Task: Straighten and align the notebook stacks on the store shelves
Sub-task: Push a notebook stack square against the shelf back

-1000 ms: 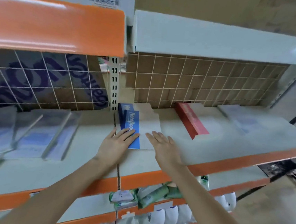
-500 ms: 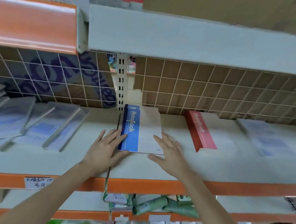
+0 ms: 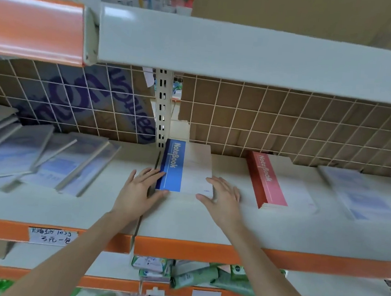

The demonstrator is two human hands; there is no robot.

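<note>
The blue notebook stack (image 3: 185, 168) lies flat at frame centre on the shelf (image 3: 206, 220), its far end against the wire grid. The left hand (image 3: 138, 190) brackets its left near corner and the right hand (image 3: 224, 198) its right, fingers straight and slightly spread, touching the edges. To square the stack, press both sides inward evenly, then tap the near edge flush. The red notebook stack (image 3: 266, 181) to the right sits skewed. Motion blur obscures the stacks at left and far right; stack height cannot be judged.
</note>
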